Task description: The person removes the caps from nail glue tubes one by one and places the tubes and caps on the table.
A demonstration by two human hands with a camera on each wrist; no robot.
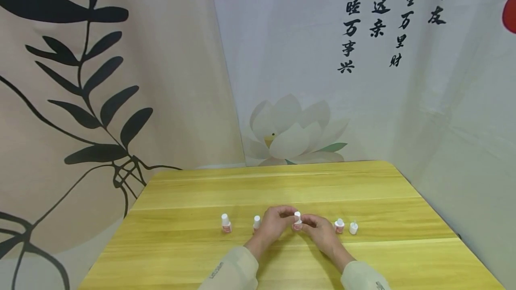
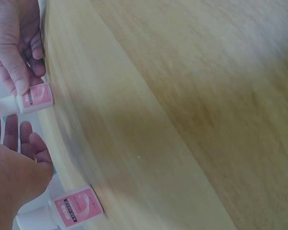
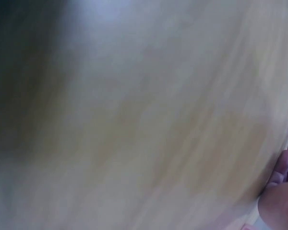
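Note:
A small white nail glue bottle (image 1: 297, 226) with a pink label is between both hands in the head view. My left hand (image 1: 275, 223) pinches its white cap (image 2: 7, 105) between thumb and fingers. From the other side, my right hand (image 1: 321, 232) grips the bottle's body with thumb and fingers, clearest in the left wrist view. Left of the hands a second capped bottle (image 1: 256, 222) stands partly behind the left wrist. The right wrist view catches only part of the right hand (image 3: 282, 191) at its edge.
Another capped bottle (image 1: 226, 223) stands farther left on the wooden table (image 1: 181, 254). To the right are a bottle with a short white top (image 1: 339, 226) and, beside it, a small white cap-like piece (image 1: 353, 228). Printed curtains (image 1: 185, 79) hang behind the table.

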